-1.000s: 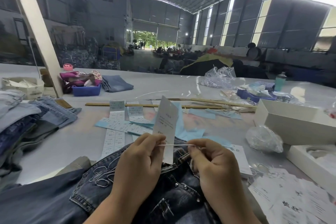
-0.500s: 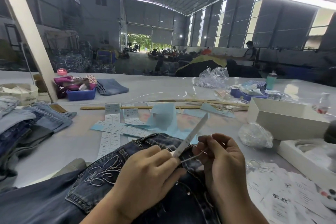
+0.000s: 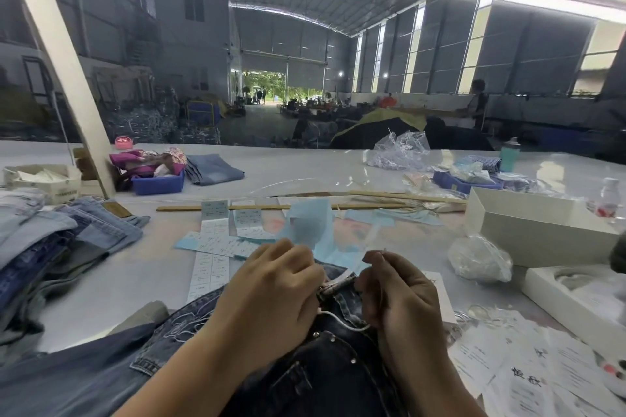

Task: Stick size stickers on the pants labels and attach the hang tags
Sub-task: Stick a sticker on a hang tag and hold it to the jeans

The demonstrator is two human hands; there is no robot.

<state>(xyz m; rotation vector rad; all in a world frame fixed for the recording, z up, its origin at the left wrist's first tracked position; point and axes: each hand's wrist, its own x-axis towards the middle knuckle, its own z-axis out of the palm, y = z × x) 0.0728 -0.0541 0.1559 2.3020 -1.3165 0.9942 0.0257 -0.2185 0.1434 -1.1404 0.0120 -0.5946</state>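
Note:
Dark embroidered jeans (image 3: 315, 369) lie in front of me at the table's near edge. My left hand (image 3: 271, 294) and my right hand (image 3: 396, 294) meet over the waistband. Between them stands a white hang tag (image 3: 367, 245), blurred and seen nearly edge-on, with its white string (image 3: 342, 321) looping across the denim from one hand to the other. My right hand pinches the string's upper end. My left hand's fingers curl around the tag's base and the string; the grip itself is hidden. Size sticker sheets (image 3: 211, 247) lie beyond on blue backing paper (image 3: 311, 223).
A stack of folded jeans (image 3: 50, 240) sits at the left. Loose hang tags (image 3: 528, 372) are spread at the right, near white boxes (image 3: 528, 227) and a crumpled plastic bag (image 3: 481, 257). A wooden ruler (image 3: 271, 207) lies across the table; a blue bin (image 3: 157, 183) stands farther back.
The hang tag has dropped from upright in front of me down to the waistband. Both hands have lowered and closed in over the jeans, and the string now loops between them.

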